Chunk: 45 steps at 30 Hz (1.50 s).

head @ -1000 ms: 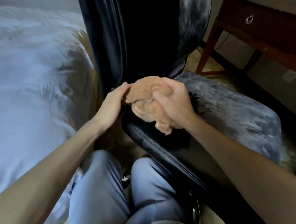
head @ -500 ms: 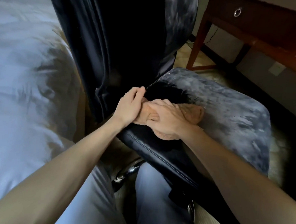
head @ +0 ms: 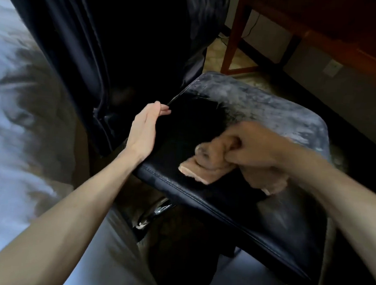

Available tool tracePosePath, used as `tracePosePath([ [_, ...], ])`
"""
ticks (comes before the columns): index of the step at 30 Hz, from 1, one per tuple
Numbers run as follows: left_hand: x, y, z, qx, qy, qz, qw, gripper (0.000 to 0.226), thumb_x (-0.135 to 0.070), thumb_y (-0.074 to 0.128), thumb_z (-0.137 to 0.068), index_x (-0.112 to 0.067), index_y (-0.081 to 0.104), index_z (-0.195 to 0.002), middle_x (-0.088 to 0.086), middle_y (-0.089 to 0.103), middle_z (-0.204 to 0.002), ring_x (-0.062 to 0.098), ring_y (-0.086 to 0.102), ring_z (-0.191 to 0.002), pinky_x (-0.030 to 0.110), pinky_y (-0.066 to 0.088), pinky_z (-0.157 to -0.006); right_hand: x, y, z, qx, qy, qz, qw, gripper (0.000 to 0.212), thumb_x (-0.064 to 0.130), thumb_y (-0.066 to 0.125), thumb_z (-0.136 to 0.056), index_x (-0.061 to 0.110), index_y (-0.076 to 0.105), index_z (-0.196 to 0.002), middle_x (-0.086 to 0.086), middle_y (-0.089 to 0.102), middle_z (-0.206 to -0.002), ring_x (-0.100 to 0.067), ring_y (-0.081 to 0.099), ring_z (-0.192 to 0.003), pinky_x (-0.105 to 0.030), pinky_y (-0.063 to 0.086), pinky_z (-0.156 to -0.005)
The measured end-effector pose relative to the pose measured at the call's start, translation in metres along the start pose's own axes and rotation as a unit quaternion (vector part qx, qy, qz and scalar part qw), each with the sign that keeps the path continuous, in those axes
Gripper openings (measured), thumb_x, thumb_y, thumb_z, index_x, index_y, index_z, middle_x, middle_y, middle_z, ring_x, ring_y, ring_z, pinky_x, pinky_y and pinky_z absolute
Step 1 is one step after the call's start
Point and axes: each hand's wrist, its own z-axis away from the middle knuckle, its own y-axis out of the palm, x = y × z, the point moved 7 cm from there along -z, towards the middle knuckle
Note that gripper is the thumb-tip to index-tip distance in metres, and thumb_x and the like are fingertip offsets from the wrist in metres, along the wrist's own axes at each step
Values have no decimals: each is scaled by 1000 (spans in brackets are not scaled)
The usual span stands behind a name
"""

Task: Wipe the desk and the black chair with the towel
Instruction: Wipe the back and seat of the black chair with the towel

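Observation:
The black chair (head: 233, 213) fills the middle of the head view, its leather seat dusty grey on the far side and darker near me. My right hand (head: 257, 148) grips a bunched tan towel (head: 205, 165) and presses it on the seat's middle. My left hand (head: 145, 129) rests with straight fingers on the seat's left edge, beside the tall backrest (head: 127, 39). A corner of the wooden desk (head: 322, 25) shows at the top right.
A bed with white bedding (head: 11, 131) runs along the left. The chair's chrome base (head: 154, 210) shows under the seat, above my knees in grey trousers (head: 114, 259). A wall socket (head: 331, 68) sits low on the wall beneath the desk.
My right hand has slid the towel rightward and toward me across the seat. My left hand has let go of the towel and now lies flat at the seat's left edge.

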Motion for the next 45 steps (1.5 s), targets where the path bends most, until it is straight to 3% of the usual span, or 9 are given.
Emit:
tracePosePath([
  [5, 6, -8, -1, -27, -45, 74, 996, 54, -64, 33, -97, -28, 73, -101, -8, 79, -101, 8, 71, -102, 39, 51, -105, 58, -28, -47, -94, -93, -8, 991, 45, 37, 58, -69, 13, 73, -104, -2, 68, -117, -16, 58, -112, -42, 43, -97],
  [10, 8, -15, 3, -38, -42, 131, 990, 64, -69, 38, -94, -20, 75, -111, 2, 76, -115, 24, 69, -112, 52, 47, -110, 61, 39, -82, 20, -1, 47, 999, 79, 66, 61, -88, 45, 26, -156, 1, 6, -171, -24, 3, -157, -66, 2, -121],
  [14, 10, -12, 2, -30, -38, 137, 989, 63, -72, 40, -90, -23, 76, -108, 2, 75, -121, 22, 67, -114, 51, 46, -112, 44, 65, -74, -15, 14, 42, 999, 73, 73, 56, -81, 47, 38, -147, 5, 35, -151, -26, 27, -144, -53, 24, -115],
  [21, 18, -7, -2, -8, -43, 196, 980, 50, -37, 26, -113, -9, 66, -110, 9, 71, -112, 7, 67, -107, 14, 48, -92, 30, 51, -26, 27, -69, 80, 994, 41, 73, 42, -55, 35, 50, -68, 12, 56, -85, -14, 53, -102, -41, 36, -95],
  [28, 7, 5, -15, 23, -21, -25, 999, 27, -42, 52, -100, -28, 74, -101, -7, 76, -110, 10, 69, -111, 33, 48, -110, -24, 19, 43, 99, 57, 115, 987, 49, 79, 41, -53, 40, 59, -77, 17, 63, -80, -14, 59, -94, -46, 40, -101],
  [32, -3, 20, -9, 34, 6, -100, 994, 22, -43, 53, -95, -31, 71, -99, -13, 74, -107, 11, 67, -111, 32, 47, -108, 13, -1, 27, -16, -11, 97, 995, 52, 69, 48, -61, 37, 60, -100, 8, 58, -105, -21, 55, -104, -50, 49, -94],
  [36, 0, 14, 8, 1, 40, -117, 992, 25, -32, 49, -106, -21, 72, -107, -10, 72, -105, 11, 67, -106, 35, 50, -100, 57, 33, -20, -4, -66, 91, 994, 58, 65, 60, -85, 44, 47, -137, 9, 33, -152, -21, 18, -147, -74, 2, -116],
  [38, 1, 10, 10, -15, 33, -41, 999, 35, -30, 42, -108, -13, 73, -110, -2, 74, -110, 12, 69, -109, 36, 51, -104, 61, 68, -34, 42, -43, 39, 997, 59, 75, 55, -86, 43, 46, -135, 10, 25, -158, -20, 10, -149, -72, 2, -116],
  [45, 11, 4, 4, -16, 9, 9, 1000, 48, -46, 37, -108, -13, 72, -110, 5, 76, -111, 16, 70, -113, 43, 48, -111, 51, 70, -9, -90, -95, 81, 988, 45, 67, 58, -71, 30, 65, -96, 16, 49, -102, -17, 42, -115, -57, 40, -97],
])
